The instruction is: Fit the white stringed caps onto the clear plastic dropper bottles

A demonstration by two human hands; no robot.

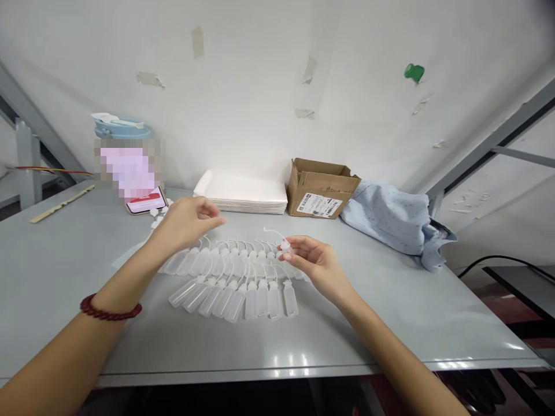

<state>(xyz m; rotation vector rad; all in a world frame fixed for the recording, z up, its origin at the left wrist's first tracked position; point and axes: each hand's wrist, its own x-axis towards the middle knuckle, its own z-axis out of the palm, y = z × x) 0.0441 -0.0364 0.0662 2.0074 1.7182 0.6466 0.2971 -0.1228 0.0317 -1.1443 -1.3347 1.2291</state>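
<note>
My right hand (314, 263) pinches a small white plastic piece (285, 247) between thumb and fingertips, and a thin curved strap sticks up from it to the left. My left hand (191, 222) hovers above the left part of the table. Its fingers are loosely curled, the thumb stands apart from them, and nothing shows between. Below both hands lie two rows of small translucent plastic bottles with thin curved straps. The front row of bottles (235, 304) fans out to the left, and the back row (225, 263) is packed close together, partly hidden by the straps.
Along the wall stand a stack of white sheets (243, 196), an open cardboard box (323, 188) and a crumpled light-blue cloth (390, 216). At the left are a phone (147, 200) with a blurred screen, a blue lidded container (124, 127) and a thin strip (63, 204).
</note>
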